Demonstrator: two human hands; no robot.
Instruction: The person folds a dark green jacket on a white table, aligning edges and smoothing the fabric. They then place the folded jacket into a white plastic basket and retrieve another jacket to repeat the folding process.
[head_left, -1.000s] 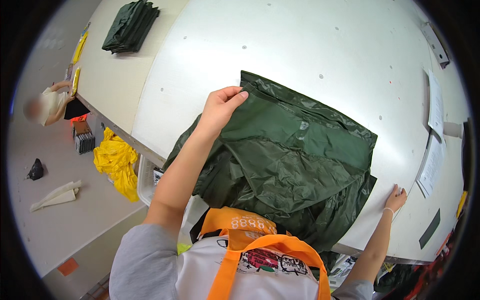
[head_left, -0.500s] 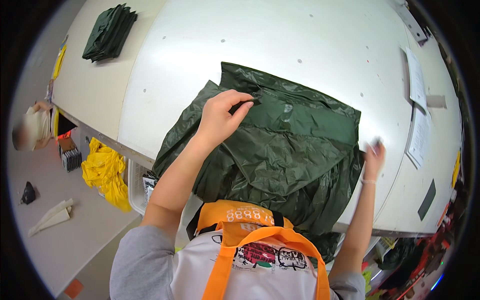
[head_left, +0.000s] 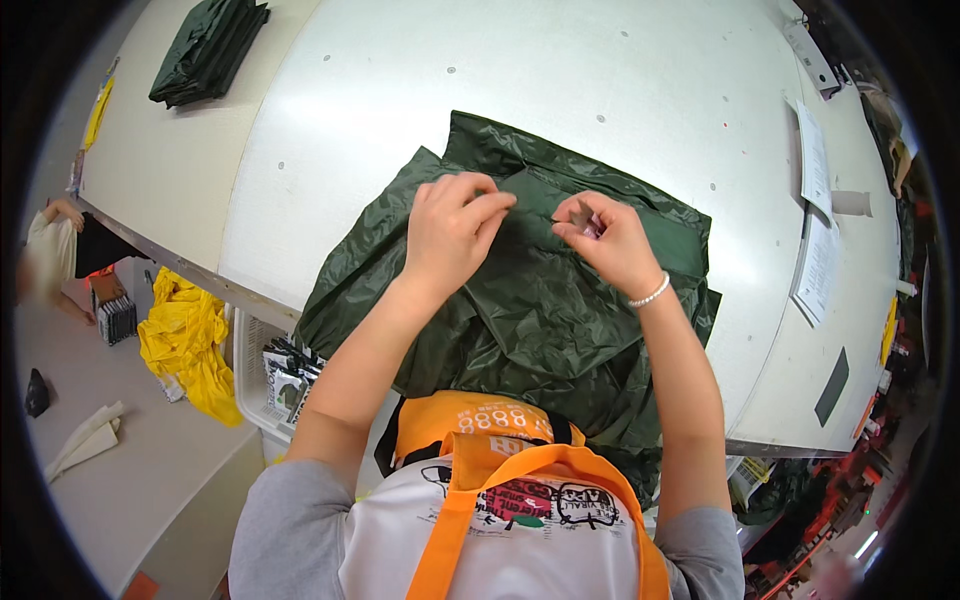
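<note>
A dark green, glossy sheet-like garment [head_left: 560, 320] lies crumpled across the table's front edge, its near part hanging toward my apron. My left hand [head_left: 450, 235] is over its upper part, thumb and forefinger pinched together at the fabric. What lies exactly between those fingertips is too small to see. Close by on the right, my right hand [head_left: 615, 245] has its fingers curled around a small shiny object [head_left: 592, 224], mostly hidden by the palm. Its fingertips are bent toward the fabric, a short gap from the left ones.
Folded dark green pieces [head_left: 205, 50] are stacked at the table's far left. Paper sheets [head_left: 815, 260] lie on the right. A white basket [head_left: 250, 370] with packets stands below the table's left edge, beside a yellow heap [head_left: 185, 340]. Another person [head_left: 60, 245] is at far left.
My right hand has swung in from beyond the garment's right side to just beside my left hand, carrying the small shiny object. The left hand stays about where it was, at the fabric.
</note>
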